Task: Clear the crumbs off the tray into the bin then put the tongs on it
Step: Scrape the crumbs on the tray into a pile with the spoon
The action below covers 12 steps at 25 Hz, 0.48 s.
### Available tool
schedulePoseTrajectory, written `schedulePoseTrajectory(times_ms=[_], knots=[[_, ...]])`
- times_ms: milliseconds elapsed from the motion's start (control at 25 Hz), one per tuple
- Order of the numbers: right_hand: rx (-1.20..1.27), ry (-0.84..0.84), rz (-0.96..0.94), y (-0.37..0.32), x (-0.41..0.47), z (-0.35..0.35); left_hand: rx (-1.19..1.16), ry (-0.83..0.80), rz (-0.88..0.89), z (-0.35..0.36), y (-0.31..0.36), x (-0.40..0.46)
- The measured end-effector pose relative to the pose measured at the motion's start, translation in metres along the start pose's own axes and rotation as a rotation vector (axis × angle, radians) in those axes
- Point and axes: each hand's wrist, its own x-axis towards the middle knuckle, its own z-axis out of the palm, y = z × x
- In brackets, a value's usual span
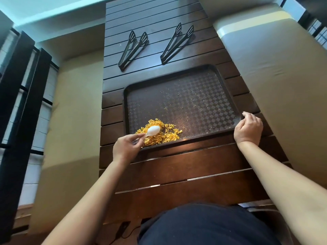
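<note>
Most of the crumbs sit heaped in the tray's near-left corner, right under our left hand, which pinches a white spoon over the pile. Our right hand curls at the near-right rim, though we cannot quite tell if it grips. Two tongs lie beyond the far rim, long axes pointing away, the right-hand pair nearer our right hand. No bin shows.

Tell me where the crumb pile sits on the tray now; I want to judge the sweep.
In the head view the crumb pile sits in the tray's near-left corner, under the white spoon held by the left hand.
</note>
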Motion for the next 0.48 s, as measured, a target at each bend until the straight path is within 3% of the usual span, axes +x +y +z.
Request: schedulePoseTrajectory(times_ms=[320, 480], knots=[[0.012, -0.009, -0.005, -0.001, -0.001, -0.002, 0.051, 0.009, -0.148, 0.014, 0.015, 0.004], [0.022, -0.009, -0.003, -0.001, -0.001, -0.001, -0.110, -0.001, -0.210, 0.002, 0.002, 0.014]])
